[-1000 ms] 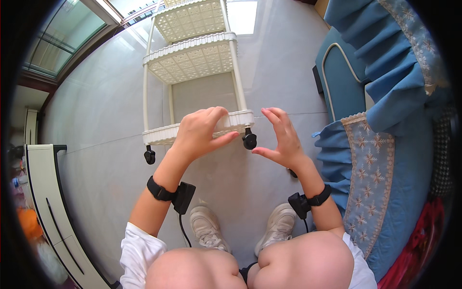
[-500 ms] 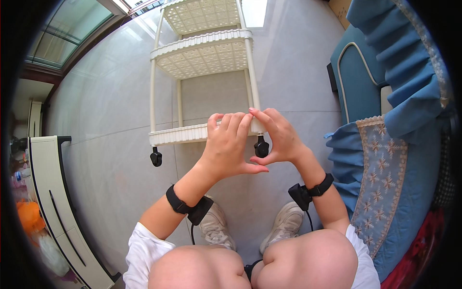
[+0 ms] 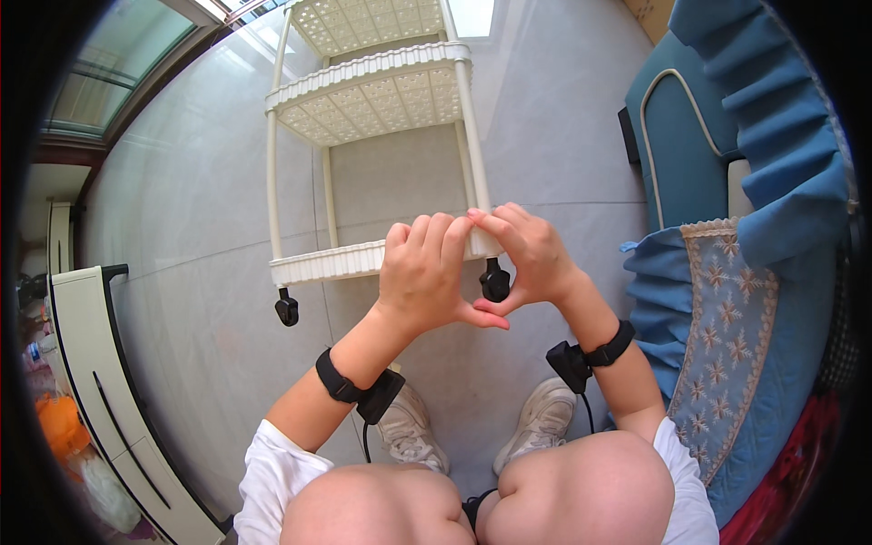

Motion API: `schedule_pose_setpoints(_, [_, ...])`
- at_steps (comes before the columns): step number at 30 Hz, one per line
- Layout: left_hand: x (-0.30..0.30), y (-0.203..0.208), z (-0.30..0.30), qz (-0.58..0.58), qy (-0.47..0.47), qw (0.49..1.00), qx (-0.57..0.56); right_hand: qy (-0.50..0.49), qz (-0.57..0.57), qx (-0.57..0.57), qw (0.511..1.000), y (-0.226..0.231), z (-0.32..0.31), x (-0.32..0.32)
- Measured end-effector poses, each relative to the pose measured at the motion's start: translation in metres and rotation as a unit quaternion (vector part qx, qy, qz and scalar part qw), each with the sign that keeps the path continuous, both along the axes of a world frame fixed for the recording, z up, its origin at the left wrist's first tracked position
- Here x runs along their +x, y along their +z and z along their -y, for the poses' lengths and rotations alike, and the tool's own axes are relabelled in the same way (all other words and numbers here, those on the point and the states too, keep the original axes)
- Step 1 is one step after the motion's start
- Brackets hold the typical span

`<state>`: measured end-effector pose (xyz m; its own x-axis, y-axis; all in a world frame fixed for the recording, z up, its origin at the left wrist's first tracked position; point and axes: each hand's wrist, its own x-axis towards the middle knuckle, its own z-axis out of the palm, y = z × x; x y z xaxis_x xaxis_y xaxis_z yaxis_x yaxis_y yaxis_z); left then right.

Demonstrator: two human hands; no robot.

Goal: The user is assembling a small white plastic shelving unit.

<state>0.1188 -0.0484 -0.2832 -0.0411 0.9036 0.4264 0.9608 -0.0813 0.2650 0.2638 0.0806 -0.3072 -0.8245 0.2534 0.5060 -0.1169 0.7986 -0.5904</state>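
My left hand (image 3: 420,275) and my right hand (image 3: 534,257) are raised in front of me, index fingertips meeting at the top and thumb tips meeting below. Together the curved fingers and outstretched thumbs frame a rounded gap, with nothing held in either hand. Through that gap show a black caster (image 3: 495,281) and the lower right corner of a cream plastic rolling cart (image 3: 336,263). Whether any finger touches the cart cannot be told. A second black caster (image 3: 286,308) sits under the cart's near left corner. Black bands with small boxes circle both wrists.
Grey floor tiles (image 3: 200,300) lie around the cart. At the right stands furniture with a blue ruffled cover (image 3: 727,327). A cream drawer cabinet (image 3: 109,391) is along the left, near an orange bag (image 3: 62,425). My white shoes (image 3: 411,427) are below my hands.
The view has shifted slightly, so the cart's left side appears a little farther left and lower. Both hands keep the same joined pose.
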Motion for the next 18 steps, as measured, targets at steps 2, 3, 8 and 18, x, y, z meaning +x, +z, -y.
schedule_pose_setpoints(2, [0.001,0.001,-0.002,-0.002,0.002,1.0,0.003,-0.002,0.007,-0.005,1.0,0.001,-0.001,0.001])
schedule_pose_setpoints(3, [0.001,-0.001,-0.003,-0.001,0.001,1.0,0.002,-0.003,0.013,-0.009,1.0,0.001,-0.002,0.002])
schedule_pose_setpoints(8, [-0.004,-0.004,-0.008,0.005,0.007,1.0,0.028,-0.013,0.017,-0.044,0.999,0.003,-0.005,-0.002])
schedule_pose_setpoints(18, [-0.051,0.049,0.009,0.089,-0.018,0.995,-0.031,-0.246,0.332,-0.31,0.856,-0.024,-0.01,0.116])
